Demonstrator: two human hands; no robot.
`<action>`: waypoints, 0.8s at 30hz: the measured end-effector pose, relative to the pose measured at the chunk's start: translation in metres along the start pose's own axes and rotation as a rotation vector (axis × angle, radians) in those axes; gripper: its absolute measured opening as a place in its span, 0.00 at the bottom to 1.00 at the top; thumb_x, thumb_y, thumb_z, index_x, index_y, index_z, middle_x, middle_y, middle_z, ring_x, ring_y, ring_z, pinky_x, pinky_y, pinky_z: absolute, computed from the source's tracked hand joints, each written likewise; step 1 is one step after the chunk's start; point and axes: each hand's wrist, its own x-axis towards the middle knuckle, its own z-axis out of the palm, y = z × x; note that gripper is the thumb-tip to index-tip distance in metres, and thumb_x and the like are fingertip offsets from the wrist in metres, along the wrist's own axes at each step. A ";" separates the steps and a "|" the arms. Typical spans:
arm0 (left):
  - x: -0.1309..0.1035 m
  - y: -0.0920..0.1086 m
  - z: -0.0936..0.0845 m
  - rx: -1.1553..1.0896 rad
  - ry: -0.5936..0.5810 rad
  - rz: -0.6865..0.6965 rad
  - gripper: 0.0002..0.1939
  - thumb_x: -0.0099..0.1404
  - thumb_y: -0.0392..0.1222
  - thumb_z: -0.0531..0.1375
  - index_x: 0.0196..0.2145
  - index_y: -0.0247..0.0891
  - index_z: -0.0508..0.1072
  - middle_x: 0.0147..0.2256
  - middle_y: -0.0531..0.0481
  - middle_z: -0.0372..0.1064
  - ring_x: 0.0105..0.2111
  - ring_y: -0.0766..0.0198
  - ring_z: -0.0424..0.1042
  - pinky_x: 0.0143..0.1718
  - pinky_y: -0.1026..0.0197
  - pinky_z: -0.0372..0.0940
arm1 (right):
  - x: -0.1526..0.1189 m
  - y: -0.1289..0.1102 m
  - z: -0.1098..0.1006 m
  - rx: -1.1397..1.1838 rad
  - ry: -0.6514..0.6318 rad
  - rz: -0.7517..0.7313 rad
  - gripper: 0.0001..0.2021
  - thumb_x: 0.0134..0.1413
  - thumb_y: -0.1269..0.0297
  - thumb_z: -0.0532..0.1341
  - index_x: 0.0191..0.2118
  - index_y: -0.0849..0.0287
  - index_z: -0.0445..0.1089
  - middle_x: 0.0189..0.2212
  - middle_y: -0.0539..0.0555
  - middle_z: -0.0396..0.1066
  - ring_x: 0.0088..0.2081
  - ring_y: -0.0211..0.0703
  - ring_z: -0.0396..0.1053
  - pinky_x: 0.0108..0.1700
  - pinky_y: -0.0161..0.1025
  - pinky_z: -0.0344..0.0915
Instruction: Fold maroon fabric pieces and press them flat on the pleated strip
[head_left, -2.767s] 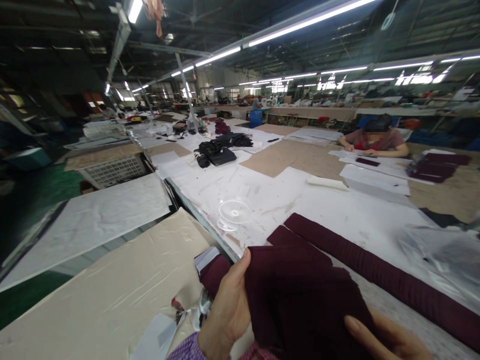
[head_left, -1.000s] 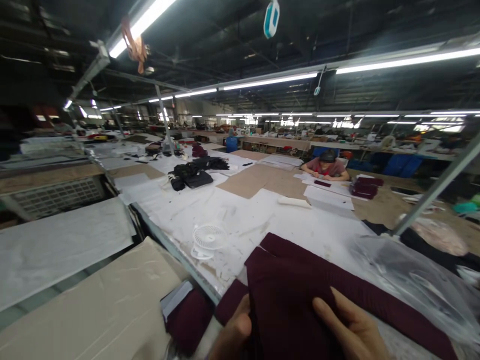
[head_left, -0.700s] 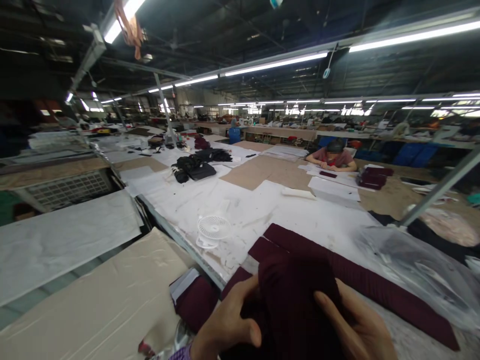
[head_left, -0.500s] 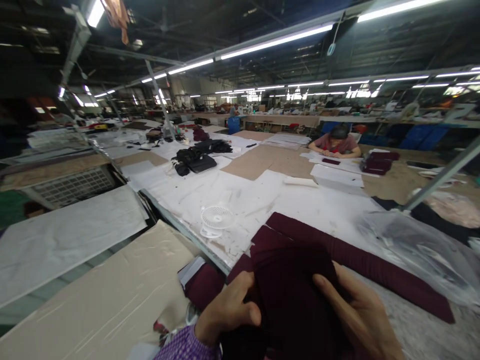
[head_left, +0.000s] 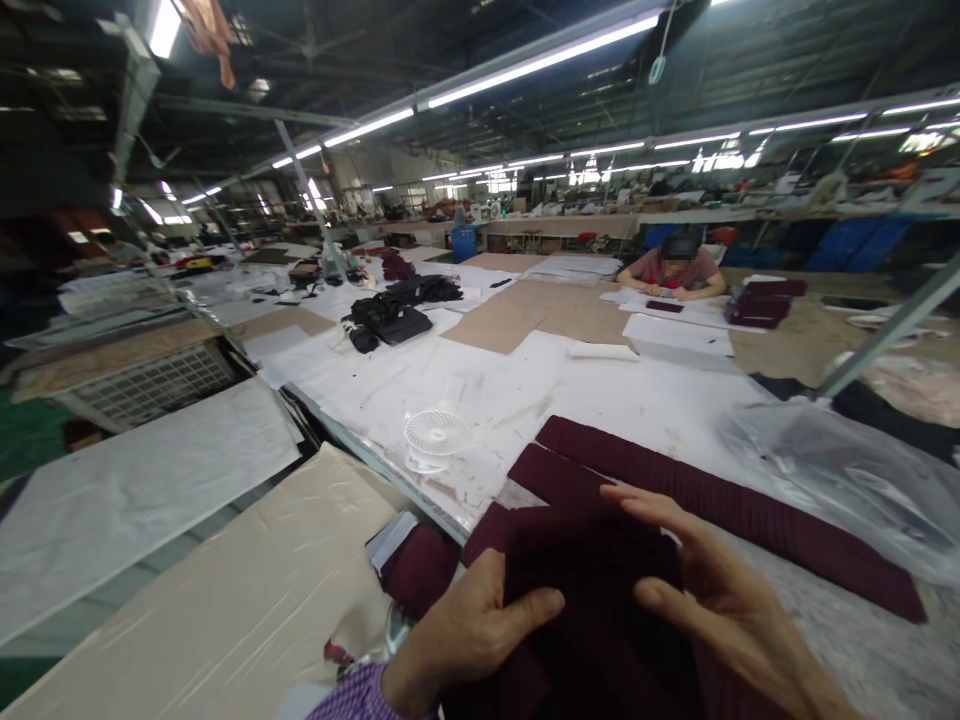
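A dark maroon piece of fabric (head_left: 592,600) is in front of me, its lower part in deep shadow. My left hand (head_left: 480,620) grips its left edge, thumb on top and the other fingers hidden beneath. At the right edge is my right hand (head_left: 720,590), with the fingers stretched over the far corner and the thumb apart from them, touching or just over the cloth. Beyond the piece, more maroon fabric pieces (head_left: 559,472) lie on the table, including a long strip (head_left: 720,500) running to the right.
A small white fan (head_left: 436,432) stands on the white-covered table (head_left: 480,385). Folded maroon cloth (head_left: 416,572) sits at the table edge by my left wrist. Clear plastic (head_left: 840,480) lies at right near a metal post (head_left: 892,325). Across the table a person (head_left: 671,270) leans over maroon pieces.
My right hand has shifted its fingers up over the far edge of the fabric and spread from the thumb. The left thumb reaches further across the cloth.
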 end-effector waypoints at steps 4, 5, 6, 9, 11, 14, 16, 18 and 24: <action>-0.003 0.007 0.001 0.078 0.013 -0.059 0.20 0.58 0.43 0.62 0.49 0.37 0.73 0.43 0.44 0.75 0.46 0.50 0.71 0.49 0.54 0.64 | 0.013 -0.008 -0.004 -0.001 -0.045 0.027 0.14 0.47 0.55 0.66 0.41 0.48 0.72 0.50 0.53 0.71 0.51 0.50 0.68 0.46 0.41 0.71; -0.002 0.008 0.003 0.103 0.025 -0.077 0.21 0.58 0.44 0.62 0.49 0.37 0.73 0.44 0.44 0.75 0.46 0.50 0.71 0.49 0.54 0.65 | 0.015 -0.009 -0.002 0.009 -0.035 0.044 0.13 0.45 0.54 0.67 0.38 0.49 0.73 0.49 0.54 0.71 0.49 0.51 0.69 0.44 0.40 0.71; -0.002 0.009 0.005 0.115 0.045 -0.088 0.21 0.58 0.45 0.62 0.50 0.37 0.72 0.45 0.44 0.75 0.46 0.50 0.71 0.48 0.54 0.65 | 0.017 -0.010 0.000 0.011 -0.022 0.062 0.13 0.44 0.53 0.67 0.36 0.51 0.73 0.48 0.55 0.72 0.47 0.51 0.71 0.42 0.40 0.72; 0.002 0.007 0.011 0.066 0.053 -0.092 0.22 0.59 0.46 0.62 0.51 0.37 0.72 0.45 0.44 0.74 0.46 0.50 0.71 0.49 0.53 0.64 | 0.017 -0.009 0.007 -0.002 0.044 0.154 0.13 0.43 0.51 0.67 0.30 0.55 0.72 0.42 0.54 0.75 0.40 0.50 0.73 0.34 0.38 0.72; 0.004 0.005 0.013 0.021 0.014 -0.085 0.22 0.60 0.46 0.61 0.51 0.37 0.71 0.46 0.43 0.74 0.47 0.50 0.71 0.48 0.53 0.64 | 0.015 -0.006 0.011 -0.017 0.118 0.220 0.14 0.42 0.50 0.67 0.29 0.55 0.71 0.34 0.53 0.76 0.35 0.49 0.73 0.29 0.36 0.70; 0.005 0.004 0.014 0.021 -0.047 -0.067 0.23 0.60 0.47 0.60 0.52 0.37 0.71 0.46 0.43 0.74 0.46 0.50 0.70 0.45 0.55 0.65 | 0.012 -0.002 0.015 -0.032 0.204 0.241 0.14 0.42 0.51 0.67 0.29 0.55 0.70 0.25 0.50 0.73 0.31 0.48 0.72 0.25 0.34 0.67; 0.005 0.004 0.014 0.071 -0.075 -0.061 0.23 0.60 0.49 0.60 0.52 0.37 0.71 0.44 0.44 0.74 0.44 0.52 0.71 0.43 0.57 0.65 | 0.011 0.001 0.016 -0.038 0.210 0.229 0.13 0.44 0.51 0.66 0.29 0.55 0.69 0.23 0.49 0.71 0.30 0.46 0.71 0.25 0.34 0.67; 0.005 0.003 0.012 0.125 -0.068 -0.073 0.22 0.61 0.51 0.59 0.50 0.37 0.73 0.40 0.46 0.75 0.40 0.56 0.71 0.41 0.60 0.65 | 0.011 0.004 0.015 -0.052 0.214 0.221 0.13 0.44 0.51 0.66 0.29 0.55 0.69 0.25 0.50 0.72 0.30 0.46 0.71 0.26 0.34 0.67; 0.014 -0.022 0.006 0.116 -0.003 -0.089 0.23 0.63 0.56 0.54 0.44 0.34 0.74 0.33 0.48 0.74 0.32 0.63 0.69 0.36 0.63 0.64 | 0.011 0.025 0.015 0.238 0.265 0.241 0.30 0.41 0.51 0.69 0.52 0.49 0.65 0.43 0.56 0.74 0.42 0.52 0.73 0.41 0.45 0.71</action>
